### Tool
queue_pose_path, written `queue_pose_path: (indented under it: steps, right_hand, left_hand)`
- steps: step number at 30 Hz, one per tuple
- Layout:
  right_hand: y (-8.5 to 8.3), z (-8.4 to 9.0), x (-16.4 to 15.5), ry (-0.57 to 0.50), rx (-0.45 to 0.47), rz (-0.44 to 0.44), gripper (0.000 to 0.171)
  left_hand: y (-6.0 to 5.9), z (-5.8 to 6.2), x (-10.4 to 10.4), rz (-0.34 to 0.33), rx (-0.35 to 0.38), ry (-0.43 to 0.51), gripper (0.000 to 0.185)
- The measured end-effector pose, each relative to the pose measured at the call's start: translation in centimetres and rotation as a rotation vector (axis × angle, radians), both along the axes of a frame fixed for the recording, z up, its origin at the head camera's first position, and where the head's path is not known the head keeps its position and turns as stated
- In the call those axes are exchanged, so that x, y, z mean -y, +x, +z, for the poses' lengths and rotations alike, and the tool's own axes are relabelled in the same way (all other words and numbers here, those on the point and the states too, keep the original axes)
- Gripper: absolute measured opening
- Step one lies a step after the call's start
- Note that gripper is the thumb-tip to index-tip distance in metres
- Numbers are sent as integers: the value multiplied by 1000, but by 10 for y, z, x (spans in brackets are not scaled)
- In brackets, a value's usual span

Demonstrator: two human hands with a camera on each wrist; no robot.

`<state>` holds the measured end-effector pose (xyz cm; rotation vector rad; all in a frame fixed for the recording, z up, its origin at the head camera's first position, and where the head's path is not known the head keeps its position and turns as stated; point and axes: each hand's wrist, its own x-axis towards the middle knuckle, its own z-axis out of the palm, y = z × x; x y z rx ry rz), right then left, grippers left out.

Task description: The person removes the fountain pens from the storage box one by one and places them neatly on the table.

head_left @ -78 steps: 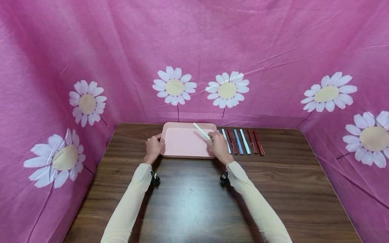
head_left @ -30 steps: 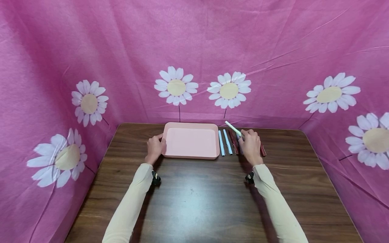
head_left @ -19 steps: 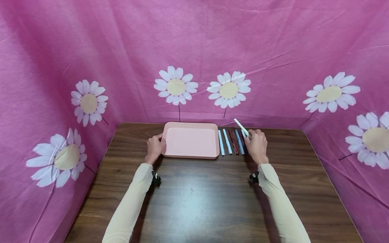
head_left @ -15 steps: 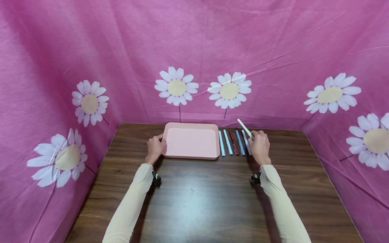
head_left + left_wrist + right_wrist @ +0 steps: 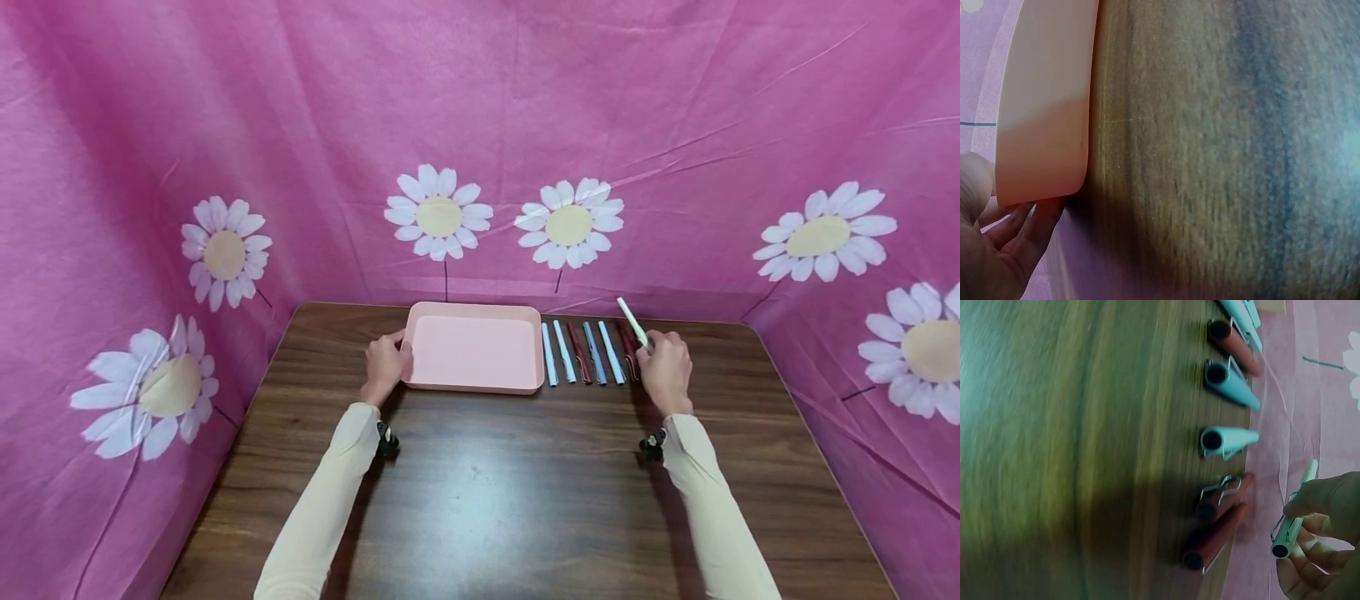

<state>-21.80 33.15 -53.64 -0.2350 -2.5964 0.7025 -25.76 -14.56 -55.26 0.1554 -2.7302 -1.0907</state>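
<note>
The right hand [image 5: 664, 367] pinches a slim pale mint-white plastic pen with a wire clip [image 5: 632, 323] between thumb and fingers, near its lower end. The pen is in the air, tilted, with its far end pointing up and away. It hangs just above the right end of the row of pens, on the right of the shallow pink plastic tray [image 5: 474, 378]. In the right wrist view the same pen [image 5: 1293, 512] shows its dark open end and its clip beside the fingers [image 5: 1322, 526].

I judge this pen to be light and stiff, with a smooth round barrel that can roll or slip. A pinch near the middle of the barrel, or at the clip, should hold it most surely.

The left hand [image 5: 385, 363] rests against the left edge of the tray, fingers lightly bent on the rim; the left wrist view shows the fingertips [image 5: 1040, 220] touching the tray's corner [image 5: 1041, 144].

To the right of the tray, on the dark brown wooden table [image 5: 487, 492], lie other pens side by side: two light blue pens [image 5: 557, 364], one dark red pen [image 5: 577, 362], two more light blue pens [image 5: 604, 364] and two dark red pens [image 5: 1219, 528] close under the right hand. They lie very near each other, so the two red ones stand in the way below the held pen.
</note>
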Motion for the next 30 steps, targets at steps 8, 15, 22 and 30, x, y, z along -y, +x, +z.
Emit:
queue_pose_path:
  steps: [8, 15, 22, 30]
  right_hand:
    - [9, -3, -18, -15, 0, -28, 28]
    - [16, -4, -29, -15, 24, -71, 27]
    - [21, -8, -35, -8, 50, -81, 27]
    - [22, -19, -39, -19, 126, -91, 27]
  left_hand:
    - [0, -1, 1, -5, -3, -6, 35]
    - [0, 1, 1, -11, 1, -14, 36]
    - [0, 0, 0, -1, -8, -12, 35]
    - [-1, 0, 1, -9, 6, -3, 35]
